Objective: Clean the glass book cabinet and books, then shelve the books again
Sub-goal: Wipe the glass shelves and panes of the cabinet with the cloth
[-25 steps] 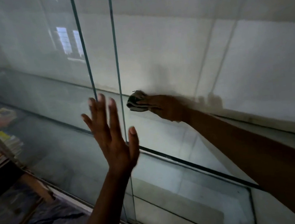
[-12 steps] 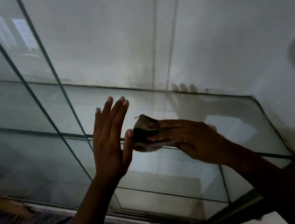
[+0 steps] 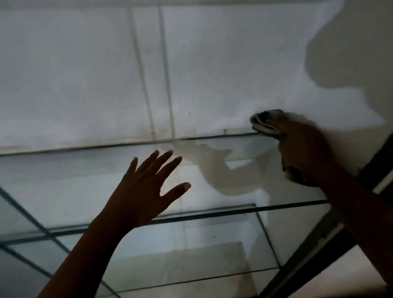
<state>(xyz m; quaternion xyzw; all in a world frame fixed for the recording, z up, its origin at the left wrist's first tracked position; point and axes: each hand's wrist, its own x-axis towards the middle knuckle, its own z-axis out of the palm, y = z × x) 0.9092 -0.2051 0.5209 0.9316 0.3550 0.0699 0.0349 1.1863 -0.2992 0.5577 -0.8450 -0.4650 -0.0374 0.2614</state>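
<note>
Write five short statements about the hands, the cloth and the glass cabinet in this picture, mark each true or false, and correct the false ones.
1. The right hand holds a cloth. True.
2. The left hand grips a second cloth. False: its fingers are spread and it holds nothing.
3. The cloth is at the back edge of the upper glass shelf. True.
4. Books stand in a row on the upper glass shelf. False: no books show on any shelf in view.
5. A hand's shadow falls on the white wall between the two hands. True.
</note>
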